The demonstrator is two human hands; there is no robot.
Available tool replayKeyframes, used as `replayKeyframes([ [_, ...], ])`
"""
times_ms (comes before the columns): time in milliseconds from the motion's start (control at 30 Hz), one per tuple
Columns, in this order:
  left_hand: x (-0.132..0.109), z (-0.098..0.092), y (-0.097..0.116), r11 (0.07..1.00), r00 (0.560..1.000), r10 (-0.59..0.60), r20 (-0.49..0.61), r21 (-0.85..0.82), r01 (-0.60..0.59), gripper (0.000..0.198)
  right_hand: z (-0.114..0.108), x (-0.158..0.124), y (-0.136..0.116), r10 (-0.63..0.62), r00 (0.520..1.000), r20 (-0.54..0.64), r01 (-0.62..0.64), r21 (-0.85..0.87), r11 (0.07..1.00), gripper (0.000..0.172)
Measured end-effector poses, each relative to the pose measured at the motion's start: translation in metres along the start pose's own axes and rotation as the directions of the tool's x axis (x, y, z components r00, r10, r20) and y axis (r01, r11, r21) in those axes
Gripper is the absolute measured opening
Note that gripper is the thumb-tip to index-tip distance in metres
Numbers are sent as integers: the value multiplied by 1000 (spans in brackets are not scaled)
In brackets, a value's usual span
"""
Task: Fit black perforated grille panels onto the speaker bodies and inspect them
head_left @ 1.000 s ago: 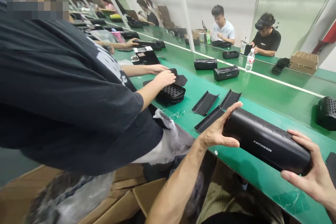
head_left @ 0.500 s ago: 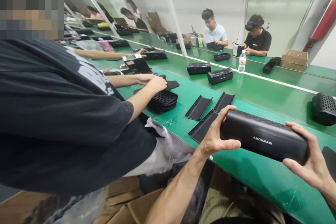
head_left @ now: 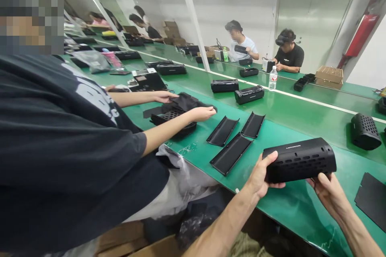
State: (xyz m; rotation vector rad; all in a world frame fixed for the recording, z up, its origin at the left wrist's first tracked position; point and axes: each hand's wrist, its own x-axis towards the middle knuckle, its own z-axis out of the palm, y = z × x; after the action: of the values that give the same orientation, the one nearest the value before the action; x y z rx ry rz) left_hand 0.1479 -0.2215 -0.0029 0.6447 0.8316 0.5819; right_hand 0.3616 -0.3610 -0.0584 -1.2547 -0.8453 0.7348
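A black speaker housing (head_left: 301,162) with MERKURY lettering and rows of slots is tilted above the green table. My left hand (head_left: 261,174) grips its left end, thumb on the slotted face and fingers curled underneath. At the lower right edge, my right hand (head_left: 327,188) supports it from below, thumb against the bottom edge; its other fingers are partly hidden. Left of my hands lie three curved black panels, among them a long panel (head_left: 230,153), a smaller panel (head_left: 223,130) and another panel (head_left: 253,124).
A co-worker's hands (head_left: 202,114) hold black cloth-like material over a perforated housing at left. Two black speakers, one here (head_left: 249,94), and a water bottle (head_left: 273,78) stand farther back. At right are a perforated speaker (head_left: 365,131) and a flat black sheet (head_left: 372,200).
My hands have turned the speaker housing, so its slotted side now faces me and the lettering is on top. It has shifted slightly left. The co-worker's hands have spread the dark material.
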Motion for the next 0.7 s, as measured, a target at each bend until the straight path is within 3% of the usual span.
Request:
replayKeyframes([
  [100, 5, 6, -16, 987, 993, -96, 68, -120, 104, 60, 22, 2, 18, -50, 998, -37, 50, -19, 999, 58],
  [233, 13, 8, -44, 954, 920, -152, 361, -191, 233, 75, 34, 12, 10, -137, 989, -52, 134, -65, 989, 69],
  [300, 13, 4, -48, 987, 926, -104, 362, -77, 141, 86, 29, 17, -12, -166, 985, -49, 160, -113, 981, 73],
  [367, 5, -4, -38, 991, 962, 88, 257, 74, -111, 96, 19, 19, -43, -217, 976, 22, 214, -294, 932, 85],
  [400, -1, -7, -28, 953, 945, 228, 234, 145, -266, 103, 15, 20, -58, -260, 960, 104, 278, -456, 846, 93],
  [467, -15, -10, -5, 803, 831, 459, 315, 253, -539, 119, 10, 21, -85, -312, 894, 322, 447, -708, 546, 99],
  [533, -25, -8, 14, 655, 738, 506, 446, 357, -666, 116, 12, 21, -101, -295, 802, 519, 589, -768, 250, 96],
  [567, -27, -6, 20, 607, 723, 496, 481, 404, -685, 107, 15, 20, -105, -280, 764, 581, 634, -757, 159, 94],
  [633, -25, -2, 22, 578, 734, 479, 483, 456, -677, 90, 23, 18, -105, -253, 719, 647, 681, -729, 72, 94],
  [700, -21, -2, 16, 663, 775, 444, 450, 416, -622, 97, 30, 14, -102, -239, 710, 662, 691, -721, 56, 95],
])
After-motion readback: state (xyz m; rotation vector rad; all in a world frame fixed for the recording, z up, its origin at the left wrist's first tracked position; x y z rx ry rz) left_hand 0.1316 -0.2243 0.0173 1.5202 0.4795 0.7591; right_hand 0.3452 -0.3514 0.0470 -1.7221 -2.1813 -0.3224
